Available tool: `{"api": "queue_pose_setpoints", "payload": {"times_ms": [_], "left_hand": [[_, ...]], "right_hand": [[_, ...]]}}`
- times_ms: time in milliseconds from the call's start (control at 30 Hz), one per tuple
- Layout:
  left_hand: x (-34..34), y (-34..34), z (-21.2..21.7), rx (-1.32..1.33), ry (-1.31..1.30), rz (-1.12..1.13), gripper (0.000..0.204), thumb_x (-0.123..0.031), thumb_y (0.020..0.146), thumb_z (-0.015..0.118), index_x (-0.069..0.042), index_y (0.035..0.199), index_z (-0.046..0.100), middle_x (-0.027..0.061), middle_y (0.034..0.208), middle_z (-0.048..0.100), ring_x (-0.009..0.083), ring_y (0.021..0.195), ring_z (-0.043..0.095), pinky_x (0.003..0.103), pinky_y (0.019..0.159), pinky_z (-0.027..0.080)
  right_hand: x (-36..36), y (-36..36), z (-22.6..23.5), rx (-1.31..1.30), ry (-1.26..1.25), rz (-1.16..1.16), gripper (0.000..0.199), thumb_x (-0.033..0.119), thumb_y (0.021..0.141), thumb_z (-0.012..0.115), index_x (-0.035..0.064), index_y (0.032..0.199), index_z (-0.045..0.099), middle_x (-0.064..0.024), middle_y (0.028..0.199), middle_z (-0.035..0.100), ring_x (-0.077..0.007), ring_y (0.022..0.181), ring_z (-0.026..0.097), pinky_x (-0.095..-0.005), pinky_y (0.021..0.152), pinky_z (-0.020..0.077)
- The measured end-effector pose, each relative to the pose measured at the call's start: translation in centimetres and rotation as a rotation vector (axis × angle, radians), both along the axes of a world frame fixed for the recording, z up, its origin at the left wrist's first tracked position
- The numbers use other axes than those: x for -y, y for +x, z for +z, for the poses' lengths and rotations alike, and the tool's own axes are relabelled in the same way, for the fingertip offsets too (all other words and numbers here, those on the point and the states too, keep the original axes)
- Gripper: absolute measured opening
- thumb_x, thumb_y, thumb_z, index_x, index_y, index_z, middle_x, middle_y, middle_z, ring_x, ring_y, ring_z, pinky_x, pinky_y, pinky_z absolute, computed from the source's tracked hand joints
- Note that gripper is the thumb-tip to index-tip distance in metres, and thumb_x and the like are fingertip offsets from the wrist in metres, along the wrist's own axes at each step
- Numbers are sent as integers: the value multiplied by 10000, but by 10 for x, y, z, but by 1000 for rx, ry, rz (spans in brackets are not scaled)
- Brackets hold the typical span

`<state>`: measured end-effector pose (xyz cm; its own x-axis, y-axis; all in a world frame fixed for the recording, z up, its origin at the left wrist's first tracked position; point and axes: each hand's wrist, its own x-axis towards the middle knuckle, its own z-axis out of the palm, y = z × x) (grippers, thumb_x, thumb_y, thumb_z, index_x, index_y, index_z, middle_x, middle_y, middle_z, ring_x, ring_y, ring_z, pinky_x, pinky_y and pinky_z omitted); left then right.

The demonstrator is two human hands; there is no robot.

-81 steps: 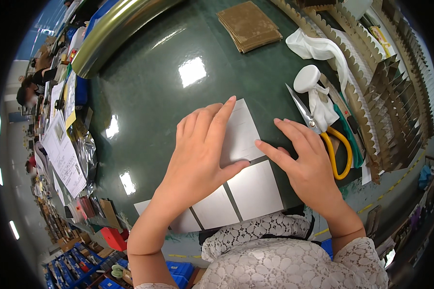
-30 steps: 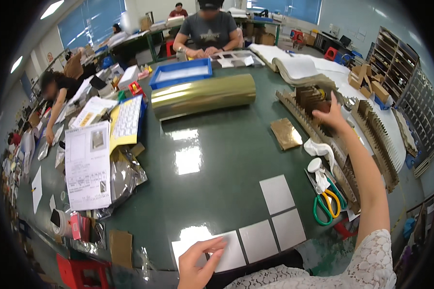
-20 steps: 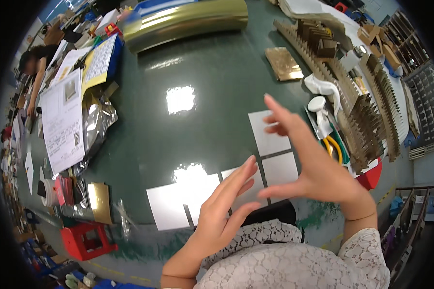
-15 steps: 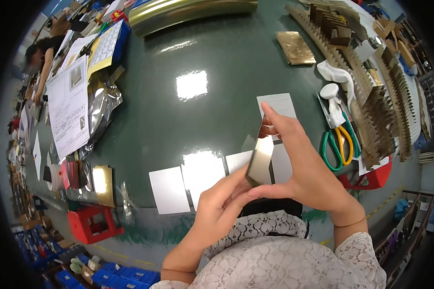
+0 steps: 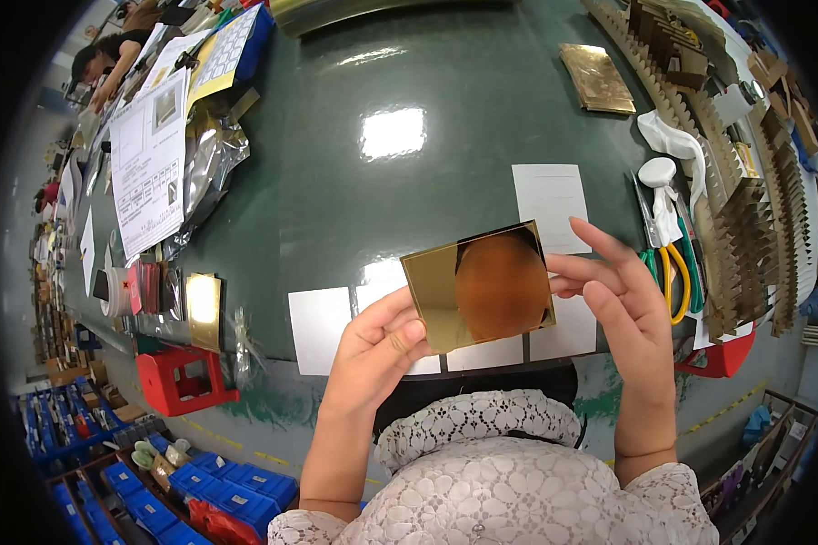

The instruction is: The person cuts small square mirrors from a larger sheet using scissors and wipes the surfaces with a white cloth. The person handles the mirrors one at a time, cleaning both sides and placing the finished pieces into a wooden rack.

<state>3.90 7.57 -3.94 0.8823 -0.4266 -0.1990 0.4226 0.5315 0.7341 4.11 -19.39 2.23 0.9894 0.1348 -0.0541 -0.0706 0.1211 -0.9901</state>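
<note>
And here the left hand (image 5: 373,350) is doing the holding, pinching the shiny gold plate (image 5: 438,313) by its left end, thumb lying on the mirror face near the lower corner. The plate is hanging above the near row of white cards (image 5: 320,331), tilting its face up toward the head. Now the key line: its long axis is running left to right across the body, the right end sitting higher and a touch farther out, so the bulk of it is reaching rightward from the grip. At that far end the right hand (image 5: 632,313) is waiting, fingers spreading, thumb standing clear, clasping nothing; its fingertips are hovering right at the plate's edge, and whether they are touching, I cannot tell. The left is plainly owning this one.
</note>
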Motion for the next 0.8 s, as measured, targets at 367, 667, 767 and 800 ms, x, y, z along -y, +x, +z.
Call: {"api": "queue_pose_setpoints", "payload": {"times_ms": [367, 667, 767, 800], "left_hand": [[1, -2, 12, -4, 34, -5, 469, -53, 996, 532, 81, 1429, 409, 200, 1384, 538, 275, 1253, 563, 424, 1017, 505], [-9, -47, 18, -119, 76, -137, 416, -31, 992, 541, 54, 1393, 469, 172, 1247, 648, 207, 1133, 629, 325, 914, 521], [-3, -56, 24, -123, 76, -151, 413, -33, 990, 548, 52, 1388, 477, 170, 1245, 649, 199, 1115, 633, 321, 906, 515], [-2, -58, 24, -115, 66, -160, 413, -34, 990, 548, 52, 1388, 477, 169, 1245, 649, 198, 1115, 632, 320, 906, 515]], "right_hand": [[-6, -5, -6, -36, -53, -68, 440, 60, 1002, 490, -49, 1423, 422, -170, 1219, 664, -159, 1037, 633, -296, 967, 459], [3, -51, 10, -130, -87, -79, 367, 22, 989, 488, -71, 1344, 477, -194, 1096, 702, -186, 904, 690, -294, 832, 534], [9, -65, 16, -124, -100, -91, 348, 22, 991, 484, -74, 1325, 491, -199, 1070, 708, -197, 874, 698, -300, 808, 544], [10, -68, 17, -115, -103, -91, 343, 23, 991, 483, -75, 1320, 496, -201, 1064, 709, -200, 866, 700, -303, 803, 546]]}}
